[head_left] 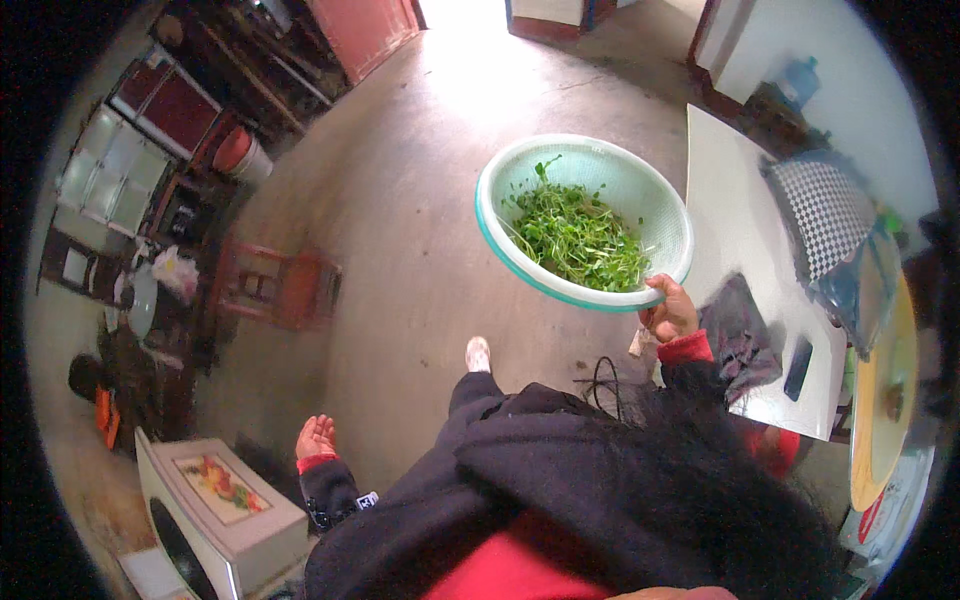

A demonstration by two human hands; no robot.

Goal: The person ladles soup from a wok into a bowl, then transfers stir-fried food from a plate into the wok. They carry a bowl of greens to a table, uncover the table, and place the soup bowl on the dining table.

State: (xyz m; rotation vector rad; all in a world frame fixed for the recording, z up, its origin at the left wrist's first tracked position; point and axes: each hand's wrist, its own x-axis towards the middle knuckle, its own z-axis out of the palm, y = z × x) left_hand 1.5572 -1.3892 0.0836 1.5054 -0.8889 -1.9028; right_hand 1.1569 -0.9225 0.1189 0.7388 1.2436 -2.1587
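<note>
My right hand (668, 310) grips the near right rim of a white mesh colander (650, 190), its thumb over the edge and its fingers underneath. A teal basin (510, 258) shows beneath the colander, and whether the two are nested or joined I cannot tell. Loose leafy green shoots (575, 238) with pale stems lie in the colander. My left hand (317, 438) hangs low at my left side, holding nothing, its fingers loosely extended. It is nearest to a pale box-shaped appliance (220, 495) with a flower picture on top, apart from it.
A white table (730, 210) stands on the right with dark cloth (740, 335), a phone (798, 368) and a checkered cushion (820, 210). To the left are a wooden stool (285, 285) and a bucket (250, 160). Concrete floor (400, 230) leads to a bright doorway (465, 20).
</note>
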